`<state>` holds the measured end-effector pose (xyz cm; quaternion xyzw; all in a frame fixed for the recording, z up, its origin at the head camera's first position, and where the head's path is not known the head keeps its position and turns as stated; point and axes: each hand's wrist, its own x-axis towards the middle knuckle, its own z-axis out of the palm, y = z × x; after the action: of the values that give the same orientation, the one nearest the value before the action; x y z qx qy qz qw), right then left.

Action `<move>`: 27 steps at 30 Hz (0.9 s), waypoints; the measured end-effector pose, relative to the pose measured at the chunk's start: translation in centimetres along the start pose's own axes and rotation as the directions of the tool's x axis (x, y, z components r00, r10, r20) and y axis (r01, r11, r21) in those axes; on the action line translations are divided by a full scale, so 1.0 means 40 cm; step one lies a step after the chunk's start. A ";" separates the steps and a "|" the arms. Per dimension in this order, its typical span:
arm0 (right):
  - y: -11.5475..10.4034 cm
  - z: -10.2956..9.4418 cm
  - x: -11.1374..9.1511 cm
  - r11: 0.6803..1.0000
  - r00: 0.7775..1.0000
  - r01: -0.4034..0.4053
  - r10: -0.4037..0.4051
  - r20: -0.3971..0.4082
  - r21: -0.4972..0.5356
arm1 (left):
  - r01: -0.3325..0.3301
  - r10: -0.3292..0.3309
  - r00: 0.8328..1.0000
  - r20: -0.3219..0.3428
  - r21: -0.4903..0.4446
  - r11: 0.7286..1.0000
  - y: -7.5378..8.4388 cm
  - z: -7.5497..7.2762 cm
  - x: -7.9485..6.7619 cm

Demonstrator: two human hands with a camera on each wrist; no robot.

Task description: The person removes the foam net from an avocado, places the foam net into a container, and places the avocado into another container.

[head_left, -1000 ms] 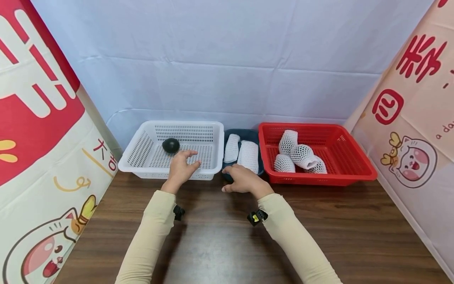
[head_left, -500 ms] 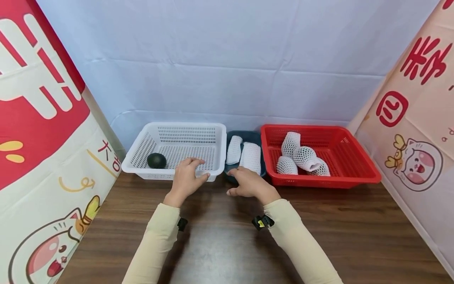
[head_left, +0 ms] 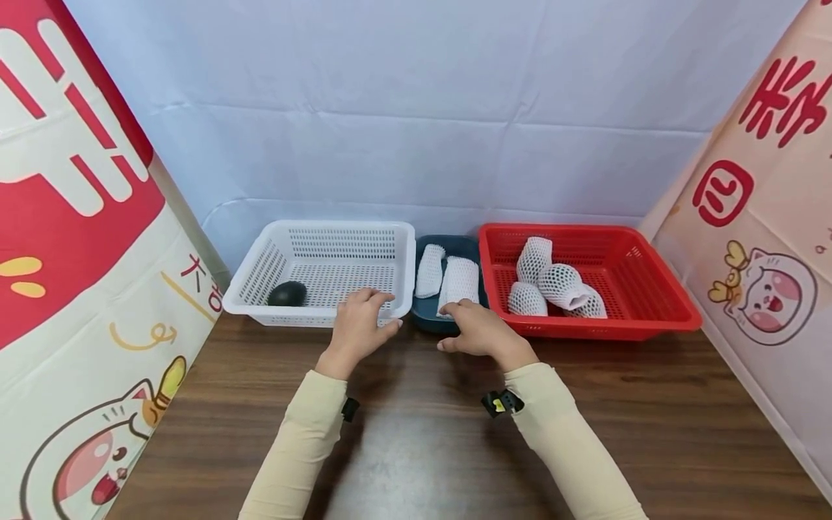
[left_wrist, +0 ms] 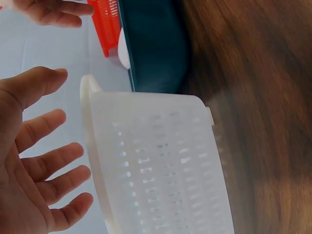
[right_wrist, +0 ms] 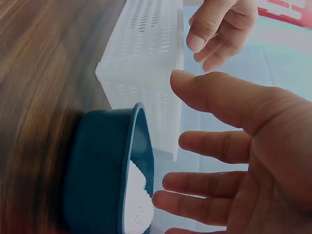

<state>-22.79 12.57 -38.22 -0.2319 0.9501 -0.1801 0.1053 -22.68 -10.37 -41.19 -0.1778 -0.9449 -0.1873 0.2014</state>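
A dark oval fruit, avocado-like (head_left: 287,294), lies in the front left corner of the white basket (head_left: 240,302). My left hand (head_left: 360,325), its fingers spread and holding nothing, hovers over that basket's front right rim. Two white foam net sleeves (head_left: 459,282) lie in the dark teal bin (head_left: 429,318) between the baskets. Over the bin's front edge is my right hand (head_left: 481,328), also holding nothing, thumb apart from the fingers. In the right wrist view its fingertips (right_wrist: 168,181) stand off from the bin. The left wrist view shows the left palm facing the basket's outer wall.
To the right stands a red basket (head_left: 637,326) with several white-netted, rounded items (head_left: 560,286) in it. A pale cloth (head_left: 416,159) hangs behind the containers, and printed cloths flank both sides. Brown wooden tabletop (head_left: 416,448) stretches in front.
The dark fruit has shifted left and forward within the white basket, settling in its front left corner. Both hands have drifted right, the left one also back toward the body.
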 end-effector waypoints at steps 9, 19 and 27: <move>0.022 -0.025 -0.018 1.000 0.999 -0.001 0.000 -0.052 -0.022 | -0.006 0.006 0.996 0.086 -0.001 1.000 0.038 0.014 0.004; 0.034 -0.055 -0.033 1.000 0.996 0.008 -0.010 -0.092 -0.023 | -0.076 0.078 0.991 0.108 -0.026 0.997 0.080 0.032 0.008; 0.060 -0.071 -0.043 0.999 0.992 -0.019 0.014 -0.124 -0.033 | -0.125 0.125 0.988 0.095 -0.015 0.992 0.103 0.058 0.009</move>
<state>-23.07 16.21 -36.35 -0.2142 0.9596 -0.1769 0.0437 -22.04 -5.71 -41.84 -0.2463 -0.9395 -0.1699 0.1665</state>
